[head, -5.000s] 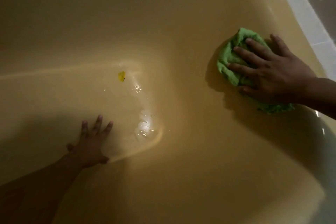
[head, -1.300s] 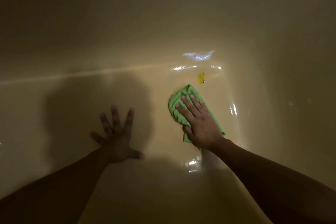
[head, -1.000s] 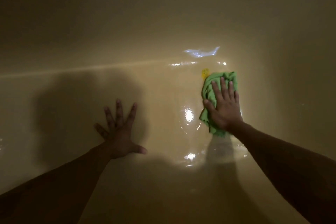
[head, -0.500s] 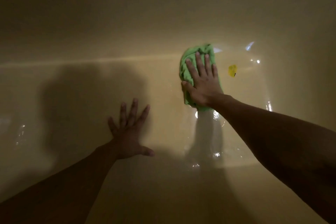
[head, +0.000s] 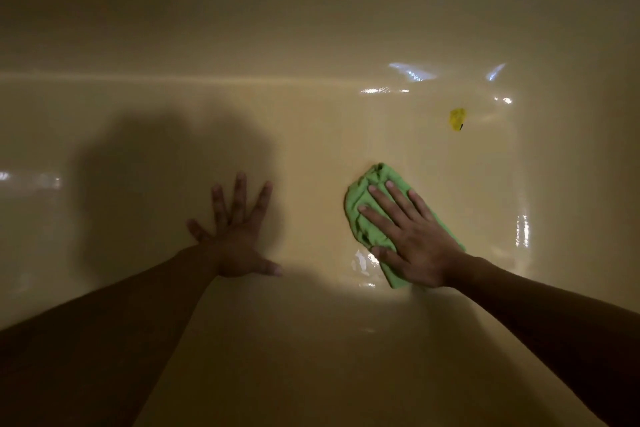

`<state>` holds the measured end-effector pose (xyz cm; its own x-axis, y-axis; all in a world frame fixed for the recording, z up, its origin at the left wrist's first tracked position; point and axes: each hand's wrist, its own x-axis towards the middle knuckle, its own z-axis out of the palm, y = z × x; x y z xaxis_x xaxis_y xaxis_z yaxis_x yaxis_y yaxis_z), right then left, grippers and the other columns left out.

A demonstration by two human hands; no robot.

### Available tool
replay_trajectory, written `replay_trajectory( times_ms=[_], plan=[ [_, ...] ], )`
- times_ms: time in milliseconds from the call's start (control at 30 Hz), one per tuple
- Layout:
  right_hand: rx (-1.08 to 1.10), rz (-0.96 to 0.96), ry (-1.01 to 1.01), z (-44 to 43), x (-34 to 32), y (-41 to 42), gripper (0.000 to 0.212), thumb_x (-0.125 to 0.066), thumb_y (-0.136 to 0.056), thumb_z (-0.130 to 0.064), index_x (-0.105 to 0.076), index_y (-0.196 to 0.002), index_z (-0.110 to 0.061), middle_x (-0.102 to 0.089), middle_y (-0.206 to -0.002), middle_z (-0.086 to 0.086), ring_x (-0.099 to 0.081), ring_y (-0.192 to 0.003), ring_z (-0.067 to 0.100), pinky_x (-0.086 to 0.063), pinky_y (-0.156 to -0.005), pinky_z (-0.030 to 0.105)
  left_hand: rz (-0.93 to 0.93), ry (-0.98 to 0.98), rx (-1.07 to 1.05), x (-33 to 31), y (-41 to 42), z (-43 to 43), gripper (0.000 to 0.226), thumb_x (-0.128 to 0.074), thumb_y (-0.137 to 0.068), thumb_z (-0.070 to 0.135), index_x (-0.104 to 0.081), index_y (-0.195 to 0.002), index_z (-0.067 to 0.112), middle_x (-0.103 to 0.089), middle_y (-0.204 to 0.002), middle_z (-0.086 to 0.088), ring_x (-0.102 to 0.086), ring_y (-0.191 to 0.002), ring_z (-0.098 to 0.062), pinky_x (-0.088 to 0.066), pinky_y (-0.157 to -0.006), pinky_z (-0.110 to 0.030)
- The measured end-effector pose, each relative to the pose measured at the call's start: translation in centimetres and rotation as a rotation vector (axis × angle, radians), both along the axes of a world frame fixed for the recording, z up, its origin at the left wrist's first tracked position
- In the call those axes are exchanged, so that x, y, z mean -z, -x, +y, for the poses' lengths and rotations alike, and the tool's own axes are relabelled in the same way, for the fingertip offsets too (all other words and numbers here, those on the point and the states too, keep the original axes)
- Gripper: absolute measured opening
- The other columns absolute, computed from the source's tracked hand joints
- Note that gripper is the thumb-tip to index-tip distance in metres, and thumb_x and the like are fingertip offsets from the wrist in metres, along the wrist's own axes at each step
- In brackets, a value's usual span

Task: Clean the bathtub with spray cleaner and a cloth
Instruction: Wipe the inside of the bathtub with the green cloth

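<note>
I look down into a cream-yellow bathtub (head: 311,135) with a wet, shiny floor. A bunched green cloth (head: 363,204) lies on the tub floor right of centre. My right hand (head: 412,236) presses flat on the cloth with straight fingers spread. My left hand (head: 239,236) rests flat on the tub floor to the left, fingers splayed, holding nothing. No spray bottle is in view.
A small yellow scrap (head: 457,119) lies on the tub floor beyond the cloth, to the right. Wet glints show along the far wall and the right side. A dark shadow covers the floor around my left hand.
My right hand has slid the cloth back toward me from the far wall, away from the yellow scrap. My left hand stays planted on the floor.
</note>
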<state>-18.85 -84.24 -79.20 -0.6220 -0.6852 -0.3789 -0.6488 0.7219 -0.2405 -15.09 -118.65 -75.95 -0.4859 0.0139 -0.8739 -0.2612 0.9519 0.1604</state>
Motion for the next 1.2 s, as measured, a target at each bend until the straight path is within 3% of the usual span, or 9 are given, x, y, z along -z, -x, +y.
replay_trajectory(
  times_ms=[167, 367, 500, 600, 767, 867, 1033, 1200],
  plan=[
    [0.242, -0.035, -0.012, 5.2, 0.0, -1.4, 0.075, -0.024, -0.1, -0.067, -0.003, -0.163, -0.033, 0.013, -0.171, -0.002, 0.016, -0.156, 0.025, -0.006, -0.124, 0.06, -0.03, -0.013, -0.008, -0.3, -0.3, -0.2, 0.149, -0.082, -0.064, 0.074, 0.05, -0.131, 0.055, 0.071, -0.129, 0.01, 0.059, -0.126, -0.041, 0.001, -0.104, -0.086],
    [0.634, -0.056, -0.072, 8.1, 0.4, 2.1, 0.088, -0.021, -0.087, -0.078, 0.009, -0.161, -0.04, 0.027, -0.167, -0.009, 0.03, -0.152, 0.016, 0.012, -0.123, 0.047, 0.019, -0.005, -0.016, 0.4, -0.5, -0.3, 0.151, -0.081, -0.059, 0.077, 0.047, -0.137, 0.053, 0.07, -0.134, 0.006, 0.057, -0.128, -0.043, 0.003, -0.104, -0.085],
    [0.893, -0.01, -0.078, 5.4, 1.0, 6.9, 0.098, -0.016, -0.079, -0.082, 0.007, -0.162, -0.035, 0.021, -0.169, -0.002, 0.023, -0.154, 0.022, 0.01, -0.123, 0.051, 0.054, -0.002, -0.009, 0.8, -0.1, -0.6, 0.155, -0.082, -0.053, 0.079, 0.047, -0.136, 0.055, 0.068, -0.136, 0.004, 0.056, -0.129, -0.044, 0.003, -0.104, -0.085],
    [0.943, 0.026, -0.071, 2.5, 1.2, 10.7, 0.097, -0.019, -0.082, -0.079, 0.007, -0.162, -0.032, 0.019, -0.169, 0.003, 0.02, -0.155, 0.027, 0.008, -0.124, 0.053, 0.062, -0.004, -0.011, 0.7, 0.3, -0.7, 0.157, -0.084, -0.051, 0.078, 0.046, -0.135, 0.057, 0.069, -0.135, 0.003, 0.056, -0.129, -0.045, 0.004, -0.104, -0.085],
    [0.835, 0.116, -0.062, -4.4, 1.7, 14.9, 0.088, -0.033, -0.096, -0.069, 0.01, -0.162, -0.028, 0.022, -0.168, 0.008, 0.02, -0.154, 0.032, 0.008, -0.124, 0.055, 0.073, -0.03, -0.01, 0.8, 0.7, -1.0, 0.158, -0.086, -0.05, 0.075, 0.045, -0.136, 0.057, 0.069, -0.135, 0.003, 0.059, -0.126, -0.043, 0.009, -0.103, -0.084],
    [0.657, 0.132, -0.053, -9.5, 1.8, 15.1, 0.087, -0.03, -0.098, -0.068, 0.013, -0.161, -0.027, 0.025, -0.167, 0.012, 0.023, -0.153, 0.036, 0.01, -0.122, 0.055, 0.093, -0.039, -0.012, 0.9, 0.7, -1.1, 0.159, -0.088, -0.049, 0.074, 0.044, -0.138, 0.057, 0.068, -0.136, 0.002, 0.058, -0.127, -0.043, 0.009, -0.103, -0.084],
    [0.239, 0.119, -0.017, -14.9, 1.6, 10.4, 0.078, -0.022, -0.098, -0.065, 0.005, -0.162, -0.031, 0.017, -0.17, 0.008, 0.021, -0.154, 0.032, 0.003, -0.124, 0.057, 0.156, -0.078, -0.056, 1.0, 0.1, -1.6, 0.158, -0.09, -0.048, 0.07, 0.036, -0.143, 0.059, 0.064, -0.142, 0.008, 0.057, -0.131, -0.037, 0.014, -0.105, -0.08],
    [0.027, 0.08, 0.012, -13.3, 1.2, 4.5, 0.072, -0.025, -0.103, -0.062, -0.002, -0.164, -0.031, 0.01, -0.171, 0.005, 0.019, -0.156, 0.028, 0.003, -0.125, 0.055, 0.169, -0.095, -0.017, 1.0, -0.7, -3.1, 0.151, -0.084, -0.053, 0.077, 0.034, -0.146, 0.057, 0.061, -0.144, 0.014, 0.057, -0.134, -0.031, 0.016, -0.107, -0.078]
  ],
)
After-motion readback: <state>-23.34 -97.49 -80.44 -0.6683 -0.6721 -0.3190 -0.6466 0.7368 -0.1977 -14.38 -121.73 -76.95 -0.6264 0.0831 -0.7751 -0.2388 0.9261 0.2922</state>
